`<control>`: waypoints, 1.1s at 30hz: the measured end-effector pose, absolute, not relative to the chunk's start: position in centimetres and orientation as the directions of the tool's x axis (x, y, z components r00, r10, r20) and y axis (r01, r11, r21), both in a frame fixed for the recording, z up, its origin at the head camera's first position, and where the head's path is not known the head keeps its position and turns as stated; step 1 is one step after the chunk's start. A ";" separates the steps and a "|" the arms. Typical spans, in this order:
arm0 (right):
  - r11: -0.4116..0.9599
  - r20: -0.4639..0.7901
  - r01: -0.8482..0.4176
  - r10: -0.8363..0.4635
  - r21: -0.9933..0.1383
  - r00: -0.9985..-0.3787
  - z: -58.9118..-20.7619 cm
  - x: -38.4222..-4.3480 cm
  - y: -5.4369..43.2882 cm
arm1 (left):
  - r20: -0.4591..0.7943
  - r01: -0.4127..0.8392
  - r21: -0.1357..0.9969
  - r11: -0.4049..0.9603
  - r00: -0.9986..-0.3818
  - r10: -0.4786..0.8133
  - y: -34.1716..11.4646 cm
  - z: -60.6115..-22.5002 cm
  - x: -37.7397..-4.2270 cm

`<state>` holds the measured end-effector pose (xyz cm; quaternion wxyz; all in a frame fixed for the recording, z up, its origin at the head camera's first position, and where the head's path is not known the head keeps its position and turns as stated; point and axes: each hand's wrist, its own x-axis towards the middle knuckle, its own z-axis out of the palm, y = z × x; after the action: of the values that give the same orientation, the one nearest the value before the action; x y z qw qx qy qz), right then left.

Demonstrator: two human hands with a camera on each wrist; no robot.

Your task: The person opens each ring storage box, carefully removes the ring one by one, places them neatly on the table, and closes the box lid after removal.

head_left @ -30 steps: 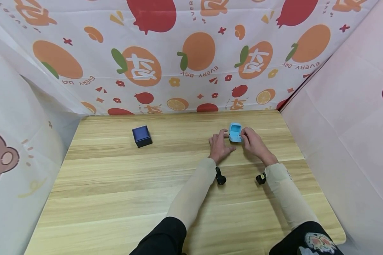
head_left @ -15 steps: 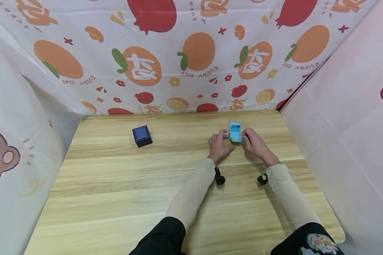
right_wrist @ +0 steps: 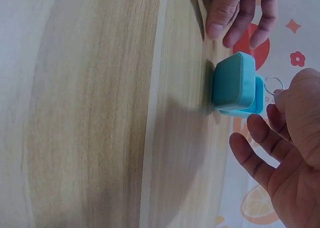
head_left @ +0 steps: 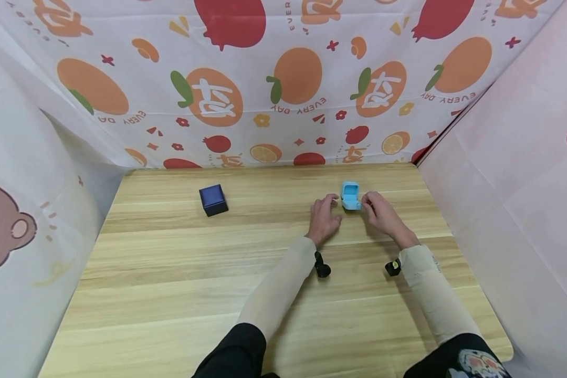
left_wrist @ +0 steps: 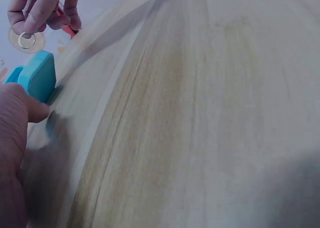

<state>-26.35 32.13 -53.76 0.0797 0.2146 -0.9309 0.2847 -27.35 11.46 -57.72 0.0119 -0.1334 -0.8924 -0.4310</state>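
right hand (head_left: pixel 382 215) in a pinch on thin ring (right_wrist: pixel 272 77), left hand (head_left: pixel 323 218) loosely spread near turquoise box (head_left: pixel 350 203)

Both hands (right_wrist: pixel 245 12) (right_wrist: pixel 297 160) cut off by wrist-view edges, ring (right_wrist: pixel 266 83) partly hidden.

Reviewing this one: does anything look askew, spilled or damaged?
Nothing stands out as wrong. The light-blue box stands open and upright, the right hand pinches a ring near it, and the dark blue box sits only slightly turned. No spill or damage is visible.
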 end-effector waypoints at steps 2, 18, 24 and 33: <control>0.746 0.266 -0.444 -0.356 -0.496 -0.896 -53.9 -26.3 32.1 | 0.160 0.263 0.760 0.594 -0.962 0.222 11.3 -57.7 -27.2; 0.753 0.228 -0.450 -0.388 -0.480 -0.893 -53.9 -25.9 32.2 | 0.289 0.381 0.701 0.603 -0.924 0.248 10.6 -57.8 -26.5; 0.754 0.201 -0.453 -0.408 -0.475 -0.890 -54.0 -25.9 32.2 | 0.290 0.385 0.707 0.593 -0.923 0.254 10.3 -57.8 -26.3; 0.759 0.167 -0.468 -0.444 -0.452 -0.880 -54.0 -25.7 32.0 | 0.278 0.377 0.722 0.581 -0.926 0.255 10.0 -57.3 -25.9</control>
<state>-25.70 32.04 -54.02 0.0247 0.2433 -0.9375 0.2475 -25.89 9.99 -57.27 0.0722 -0.1781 -0.8860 -0.4219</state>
